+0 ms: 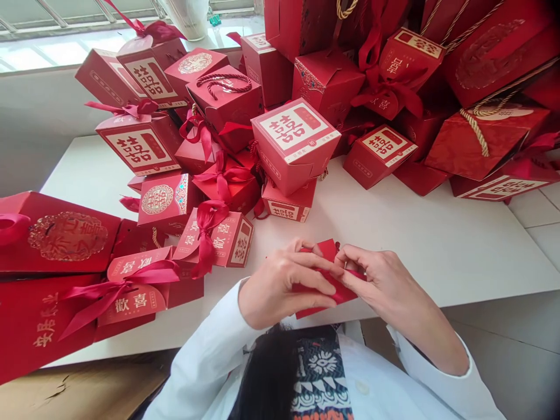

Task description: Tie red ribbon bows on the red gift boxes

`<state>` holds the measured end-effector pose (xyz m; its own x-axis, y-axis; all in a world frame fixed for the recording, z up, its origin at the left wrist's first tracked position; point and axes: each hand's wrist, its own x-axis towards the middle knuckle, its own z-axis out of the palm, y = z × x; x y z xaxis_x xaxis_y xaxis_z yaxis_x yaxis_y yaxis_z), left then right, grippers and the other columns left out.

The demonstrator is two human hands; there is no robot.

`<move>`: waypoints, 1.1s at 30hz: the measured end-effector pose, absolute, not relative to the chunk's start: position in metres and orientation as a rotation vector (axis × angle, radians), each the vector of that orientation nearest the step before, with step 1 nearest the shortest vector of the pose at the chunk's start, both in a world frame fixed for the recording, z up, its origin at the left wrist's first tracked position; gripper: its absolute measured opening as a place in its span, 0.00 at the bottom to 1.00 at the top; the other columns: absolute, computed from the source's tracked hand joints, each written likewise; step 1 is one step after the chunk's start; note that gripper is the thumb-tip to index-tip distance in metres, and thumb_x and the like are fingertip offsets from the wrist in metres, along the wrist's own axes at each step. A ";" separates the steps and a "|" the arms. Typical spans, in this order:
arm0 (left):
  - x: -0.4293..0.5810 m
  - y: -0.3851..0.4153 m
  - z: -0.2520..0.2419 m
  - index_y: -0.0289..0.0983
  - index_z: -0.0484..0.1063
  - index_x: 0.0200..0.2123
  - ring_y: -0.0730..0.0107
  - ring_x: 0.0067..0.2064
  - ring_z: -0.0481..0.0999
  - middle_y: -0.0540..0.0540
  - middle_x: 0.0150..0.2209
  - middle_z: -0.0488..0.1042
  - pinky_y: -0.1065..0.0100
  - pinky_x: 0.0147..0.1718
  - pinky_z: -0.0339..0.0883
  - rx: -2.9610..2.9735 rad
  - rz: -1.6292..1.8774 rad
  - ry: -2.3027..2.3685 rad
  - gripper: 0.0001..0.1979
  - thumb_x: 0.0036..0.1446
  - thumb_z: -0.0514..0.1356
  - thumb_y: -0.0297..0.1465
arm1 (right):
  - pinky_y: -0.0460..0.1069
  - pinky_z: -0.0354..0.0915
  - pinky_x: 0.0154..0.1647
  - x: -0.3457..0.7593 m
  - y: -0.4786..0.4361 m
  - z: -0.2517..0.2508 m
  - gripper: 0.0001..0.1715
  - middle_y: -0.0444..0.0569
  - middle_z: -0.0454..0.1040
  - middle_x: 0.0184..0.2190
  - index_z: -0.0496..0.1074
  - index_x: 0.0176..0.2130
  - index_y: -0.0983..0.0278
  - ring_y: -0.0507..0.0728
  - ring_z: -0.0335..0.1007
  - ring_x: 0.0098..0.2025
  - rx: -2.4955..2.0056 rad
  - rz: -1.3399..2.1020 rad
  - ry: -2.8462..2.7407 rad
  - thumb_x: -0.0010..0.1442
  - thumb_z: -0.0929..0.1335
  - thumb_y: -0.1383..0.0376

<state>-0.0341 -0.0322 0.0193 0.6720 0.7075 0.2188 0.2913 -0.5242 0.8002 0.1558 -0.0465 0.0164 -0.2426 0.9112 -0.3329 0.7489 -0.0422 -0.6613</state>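
Note:
A small flat red paper box lies at the near edge of the white table, mostly covered by both hands. My left hand curls over its left side, fingers pinched on the red card. My right hand grips its right side, thumb and fingertips meeting the left hand's fingers over the box. White sleeves cover both my arms.
Many red gift boxes fill the table: a pink-red box with a white label in the middle, ribboned boxes at left, large rope-handled boxes at right. A window sill runs along the back. Tiled floor shows at right.

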 end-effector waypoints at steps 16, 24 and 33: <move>-0.035 -0.022 -0.014 0.35 0.80 0.32 0.69 0.33 0.72 0.46 0.27 0.79 0.64 0.40 0.69 2.096 0.919 0.751 0.04 0.51 0.65 0.25 | 0.46 0.52 0.25 0.176 -0.044 0.009 0.11 0.37 0.60 0.19 0.64 0.43 0.59 0.50 0.52 0.22 -1.549 1.632 -1.663 0.64 0.61 0.56; -0.032 -0.024 -0.014 0.36 0.80 0.32 0.69 0.32 0.71 0.48 0.25 0.78 0.67 0.35 0.70 2.048 0.971 0.809 0.05 0.50 0.67 0.28 | 0.45 0.55 0.25 0.184 -0.046 0.004 0.22 0.38 0.61 0.22 0.61 0.51 0.59 0.49 0.53 0.23 -1.356 1.939 -1.332 0.60 0.67 0.55; -0.032 -0.024 -0.017 0.37 0.80 0.35 0.70 0.33 0.71 0.48 0.26 0.77 0.66 0.37 0.68 1.998 0.958 0.790 0.06 0.52 0.65 0.26 | 0.46 0.63 0.27 0.191 -0.048 0.007 0.24 0.38 0.63 0.25 0.61 0.53 0.57 0.49 0.61 0.24 -1.278 2.050 -1.190 0.59 0.69 0.59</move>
<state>-0.0325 -0.0241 -0.0166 0.5251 0.7752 0.3512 0.1967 -0.5120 0.8361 0.1911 -0.0484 0.0073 -0.4727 0.7290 -0.4951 0.0684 -0.5298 -0.8454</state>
